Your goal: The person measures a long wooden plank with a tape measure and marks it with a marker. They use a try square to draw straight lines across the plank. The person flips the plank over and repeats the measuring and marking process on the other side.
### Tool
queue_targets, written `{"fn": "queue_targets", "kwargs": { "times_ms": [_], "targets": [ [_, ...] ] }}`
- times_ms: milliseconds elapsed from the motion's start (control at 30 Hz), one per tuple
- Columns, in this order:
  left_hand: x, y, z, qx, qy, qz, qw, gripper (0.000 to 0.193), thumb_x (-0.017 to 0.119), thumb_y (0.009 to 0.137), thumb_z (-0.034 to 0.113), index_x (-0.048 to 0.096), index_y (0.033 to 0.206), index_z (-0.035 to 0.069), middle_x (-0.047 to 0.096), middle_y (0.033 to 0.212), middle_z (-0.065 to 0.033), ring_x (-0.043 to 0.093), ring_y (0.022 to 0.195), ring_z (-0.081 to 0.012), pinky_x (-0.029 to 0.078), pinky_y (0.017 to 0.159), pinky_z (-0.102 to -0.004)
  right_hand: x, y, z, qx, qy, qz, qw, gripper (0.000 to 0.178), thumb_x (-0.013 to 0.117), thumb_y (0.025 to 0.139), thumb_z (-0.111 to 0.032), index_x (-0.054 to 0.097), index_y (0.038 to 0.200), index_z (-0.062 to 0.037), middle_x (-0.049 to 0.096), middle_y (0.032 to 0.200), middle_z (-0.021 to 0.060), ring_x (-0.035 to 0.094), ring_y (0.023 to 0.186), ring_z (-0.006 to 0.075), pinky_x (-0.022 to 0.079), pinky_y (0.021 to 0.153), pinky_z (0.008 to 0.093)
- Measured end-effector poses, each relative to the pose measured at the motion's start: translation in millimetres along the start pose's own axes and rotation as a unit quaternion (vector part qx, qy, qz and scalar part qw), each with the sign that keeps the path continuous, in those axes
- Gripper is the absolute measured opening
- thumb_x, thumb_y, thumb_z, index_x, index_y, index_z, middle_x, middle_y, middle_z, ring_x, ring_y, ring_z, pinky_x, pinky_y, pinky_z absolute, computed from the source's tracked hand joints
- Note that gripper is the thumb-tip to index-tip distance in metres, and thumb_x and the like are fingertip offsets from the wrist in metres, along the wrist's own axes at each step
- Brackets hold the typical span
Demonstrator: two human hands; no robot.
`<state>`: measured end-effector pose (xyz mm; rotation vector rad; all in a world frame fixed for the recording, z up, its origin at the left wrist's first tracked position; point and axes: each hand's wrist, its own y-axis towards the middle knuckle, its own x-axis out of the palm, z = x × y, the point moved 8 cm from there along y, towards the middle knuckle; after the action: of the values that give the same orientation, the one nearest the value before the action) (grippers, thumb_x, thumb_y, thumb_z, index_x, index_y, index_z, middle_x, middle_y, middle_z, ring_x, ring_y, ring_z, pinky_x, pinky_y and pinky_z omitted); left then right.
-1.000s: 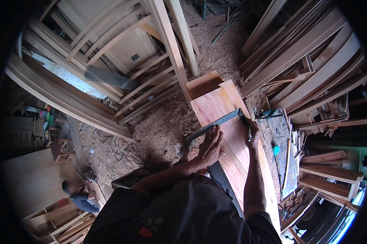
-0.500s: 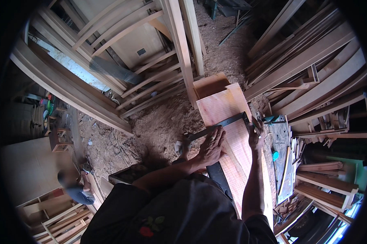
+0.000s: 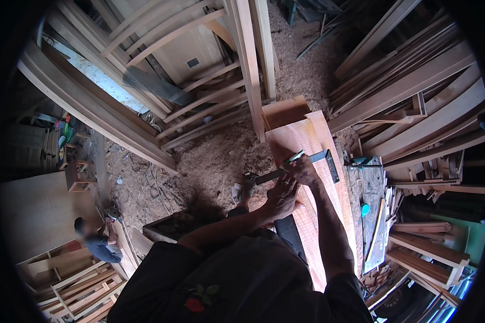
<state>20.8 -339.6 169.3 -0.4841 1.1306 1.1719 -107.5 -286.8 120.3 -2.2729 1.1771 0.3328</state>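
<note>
A dark metal square [image 3: 320, 156] lies across a wide reddish board [image 3: 296, 134], its black stock [image 3: 333, 166] along the board's right side. My left hand [image 3: 281, 198] rests at the board's left edge, its fingers bunched on the square's blade. Just above it, my right hand [image 3: 305, 170] is closed around a short, slim, white-and-green pen [image 3: 295, 156] over the board by the blade. The pen's tip is hidden under my fingers.
The board lies on a box-like wooden piece [image 3: 285, 110]. On the bench [image 3: 369, 188] at right are a green clamp [image 3: 365, 162] and a turquoise round thing [image 3: 365, 209]. Timber [image 3: 404, 97] leans at right, frames [image 3: 172, 48] at upper left. Another person [image 3: 102, 245] works at lower left.
My right hand has left the square's stock and moved left to the blade, now with the pen in it. My left hand has drawn slightly nearer to me, its fingers bunching.
</note>
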Motion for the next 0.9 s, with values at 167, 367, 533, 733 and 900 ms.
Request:
{"fn": "queue_targets", "kwargs": {
  "times_ms": [167,367,533,733,900],
  "targets": [
    [7.9,1.2,-3.9,-0.034,-0.052,-0.066,0.996,0.107,0.080,0.082,0.054,0.035,0.156,-0.009,0.033,0.162,-0.0302,0.028,0.155,-0.0426,0.022,0.128,-0.0550,-38.1,-7.0,-7.6,-0.134,-0.008,0.052,0.990,0.015,0.079,0.091,-0.016,0.072,0.096,-0.0038,0.071,0.085,0.0066,0.065,0.078,0.0154,0.052,0.069,0.0343],
    [0.9,7.8,-3.9,-0.040,-0.044,-0.076,0.995,0.114,0.082,0.082,0.052,0.026,0.161,-0.007,0.027,0.167,-0.0301,0.028,0.156,-0.0415,0.023,0.127,-0.0536,-95.7,-12.7,6.6,-0.082,-0.098,0.173,0.977,0.013,0.079,0.091,-0.017,0.072,0.093,-0.0063,0.066,0.073,0.0102,0.063,0.065,0.0237,0.053,0.064,0.0379],
    [1.6,8.6,-4.5,-0.042,-0.058,-0.088,0.994,0.111,0.082,0.083,0.049,0.027,0.161,-0.008,0.027,0.167,-0.0300,0.030,0.155,-0.0417,0.026,0.126,-0.0547,-56.7,-9.8,0.7,-0.158,-0.168,0.156,0.961,0.017,0.080,0.092,-0.023,0.071,0.095,-0.0094,0.069,0.081,0.0143,0.069,0.073,0.0304,0.055,0.067,0.0419],
    [5.7,7.6,-4.9,-0.044,-0.026,-0.097,0.994,0.119,0.083,0.079,0.057,0.026,0.162,-0.007,0.024,0.169,-0.0294,0.027,0.157,-0.0407,0.027,0.126,-0.0538,-148.7,-13.5,26.9,-0.039,-0.343,0.261,0.901,0.015,0.076,0.092,-0.026,0.073,0.099,-0.0125,0.073,0.088,0.0179,0.073,0.082,0.0397,0.057,0.072,0.0479],
    [6.4,8.6,-4.2,-0.041,-0.018,-0.094,0.995,0.118,0.082,0.079,0.059,0.028,0.161,-0.006,0.023,0.169,-0.0285,0.026,0.158,-0.0390,0.025,0.127,-0.0539,-147.6,-18.4,49.9,-0.048,-0.178,0.302,0.935,0.016,0.074,0.094,-0.017,0.075,0.107,-0.0082,0.077,0.092,0.0147,0.076,0.089,0.0351,0.059,0.078,0.0440]
  ]
}}
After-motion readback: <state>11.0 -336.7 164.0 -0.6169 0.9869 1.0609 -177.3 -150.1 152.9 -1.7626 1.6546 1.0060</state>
